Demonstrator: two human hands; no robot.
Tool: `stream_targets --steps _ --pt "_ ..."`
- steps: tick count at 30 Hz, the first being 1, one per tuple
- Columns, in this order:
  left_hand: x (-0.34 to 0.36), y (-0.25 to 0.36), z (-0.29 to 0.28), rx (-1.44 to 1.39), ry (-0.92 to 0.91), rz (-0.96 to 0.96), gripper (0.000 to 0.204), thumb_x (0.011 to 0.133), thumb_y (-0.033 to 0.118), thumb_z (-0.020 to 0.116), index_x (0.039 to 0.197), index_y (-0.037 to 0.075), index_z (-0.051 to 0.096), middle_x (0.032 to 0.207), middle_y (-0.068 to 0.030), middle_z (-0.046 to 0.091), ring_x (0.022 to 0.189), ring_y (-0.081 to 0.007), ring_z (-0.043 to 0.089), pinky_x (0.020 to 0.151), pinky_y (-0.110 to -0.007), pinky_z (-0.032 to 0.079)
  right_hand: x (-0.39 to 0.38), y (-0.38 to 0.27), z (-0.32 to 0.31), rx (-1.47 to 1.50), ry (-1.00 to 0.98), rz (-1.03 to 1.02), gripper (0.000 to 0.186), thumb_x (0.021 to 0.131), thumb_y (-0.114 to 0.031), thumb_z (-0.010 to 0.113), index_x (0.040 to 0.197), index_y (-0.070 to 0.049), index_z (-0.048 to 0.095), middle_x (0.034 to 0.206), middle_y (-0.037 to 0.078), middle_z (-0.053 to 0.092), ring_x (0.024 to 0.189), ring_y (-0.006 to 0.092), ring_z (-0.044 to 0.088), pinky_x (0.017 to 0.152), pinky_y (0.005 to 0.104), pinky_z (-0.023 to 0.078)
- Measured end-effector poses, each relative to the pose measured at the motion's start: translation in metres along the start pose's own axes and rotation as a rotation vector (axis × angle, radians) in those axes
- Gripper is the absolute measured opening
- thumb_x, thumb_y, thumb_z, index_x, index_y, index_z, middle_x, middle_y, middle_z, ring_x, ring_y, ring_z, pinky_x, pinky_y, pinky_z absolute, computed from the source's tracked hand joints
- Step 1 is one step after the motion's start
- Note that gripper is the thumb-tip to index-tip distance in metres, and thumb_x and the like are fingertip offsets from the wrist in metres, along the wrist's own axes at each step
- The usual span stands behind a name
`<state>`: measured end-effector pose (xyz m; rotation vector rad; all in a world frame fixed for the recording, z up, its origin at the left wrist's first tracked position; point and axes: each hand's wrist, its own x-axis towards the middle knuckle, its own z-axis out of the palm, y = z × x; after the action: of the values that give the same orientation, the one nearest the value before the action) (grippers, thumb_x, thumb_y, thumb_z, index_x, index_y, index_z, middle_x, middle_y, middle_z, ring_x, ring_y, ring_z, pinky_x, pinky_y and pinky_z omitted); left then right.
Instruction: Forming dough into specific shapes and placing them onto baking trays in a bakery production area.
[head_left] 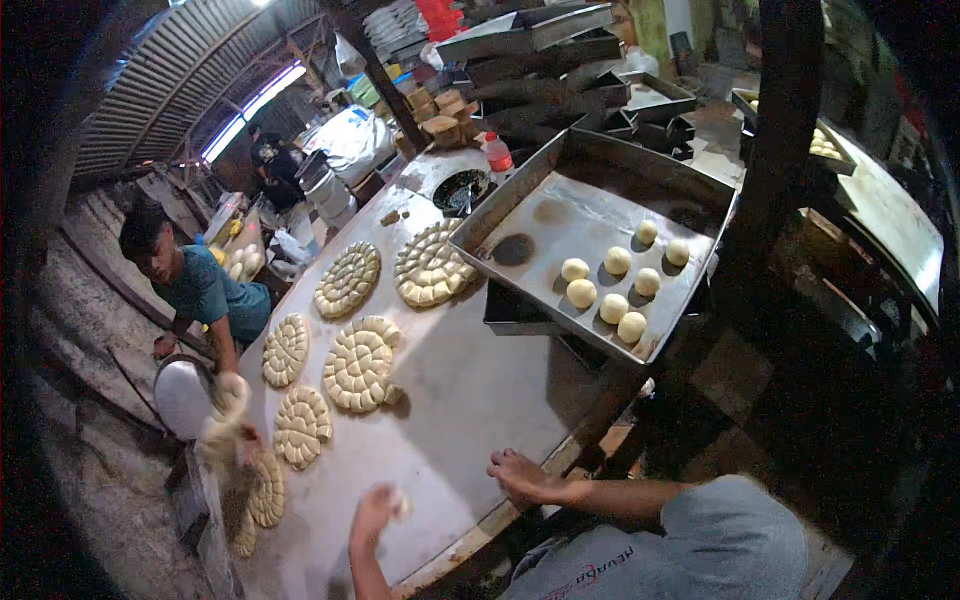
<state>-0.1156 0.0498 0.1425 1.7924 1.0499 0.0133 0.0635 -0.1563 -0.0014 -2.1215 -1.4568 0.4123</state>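
Head view: my left grip [373, 510], blurred, seems to pinch a small pale dough piece [402, 504] over the table [455, 440]; too loose a pinch could drop it. My right grip [515, 476] is curled; whether around anything, I cannot tell. At one o'clock, smooth dough balls [617, 261] crowd the stained metal tray [550, 205] and could stick; at eleven, plump, segmented dough coils [358, 362] could dent under a careless sleeve.

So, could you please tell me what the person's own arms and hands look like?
The left hand and right hand are both gloveless, though the left is blurred. The right forearm is bare below a short grey sleeve; the left forearm is bare where it shows. The grey shirt carries small dark and red print.
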Motion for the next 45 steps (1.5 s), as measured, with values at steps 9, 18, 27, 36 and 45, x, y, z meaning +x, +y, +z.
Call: stream_targets --steps 9,18,27,36,45 --pt "0.126 0.331 0.205 0.465 0.057 1.241 0.024 0.077 0.02 0.062 0.095 0.003 0.06 0.093 -0.0123 0.059 0.083 -0.0249 0.058 0.072 -0.033 0.048 -0.084 0.013 -0.208 1.456 -0.648 -0.028 0.05 0.083 -0.023 0.057 0.125 0.0 0.043 0.123 0.009 0.048 0.112 0.0161 0.044 0.098 0.0287 0.031" --pt "0.082 0.279 0.225 -0.243 0.181 0.957 0.029 0.084 0.027 0.056 0.102 0.004 0.06 0.1 -0.0153 0.06 0.094 -0.0282 0.059 0.083 -0.039 0.044 0.0 0.076 -0.451 0.404 1.106 -0.14 0.036 0.08 -0.019 0.062 0.109 -0.001 0.054 0.09 0.014 0.063 0.073 0.0211 0.06 0.066 0.0318 0.048" --pt "0.026 -0.112 0.16 -0.246 0.564 0.155 0.011 0.079 0.01 0.062 0.085 0.0 0.061 0.079 -0.011 0.062 0.072 -0.0186 0.06 0.067 -0.028 0.047 -0.012 -0.01 -0.32 0.002 1.002 -0.283 0.034 0.082 -0.019 0.057 0.105 0.005 0.05 0.108 0.019 0.054 0.098 0.0297 0.054 0.083 0.0372 0.046" --pt "0.028 -0.14 0.085 0.032 0.798 0.48 0.009 0.076 0.006 0.06 0.074 0.0 0.054 0.073 -0.0169 0.056 0.069 -0.0318 0.055 0.064 -0.038 0.045 0.213 0.018 0.042 0.322 0.481 0.109 0.024 0.081 -0.014 0.057 0.102 -0.002 0.057 0.096 0.016 0.057 0.086 0.0353 0.054 0.077 0.0387 0.044" --pt "0.013 -0.125 0.068 -0.138 0.512 0.521 0.015 0.079 0.015 0.058 0.07 0.004 0.053 0.072 -0.013 0.056 0.07 -0.0312 0.055 0.063 -0.04 0.045 0.312 -0.038 0.073 0.159 0.59 0.255 0.043 0.081 -0.032 0.056 0.104 0.004 0.051 0.097 0.023 0.056 0.091 0.0369 0.053 0.08 0.0421 0.041"
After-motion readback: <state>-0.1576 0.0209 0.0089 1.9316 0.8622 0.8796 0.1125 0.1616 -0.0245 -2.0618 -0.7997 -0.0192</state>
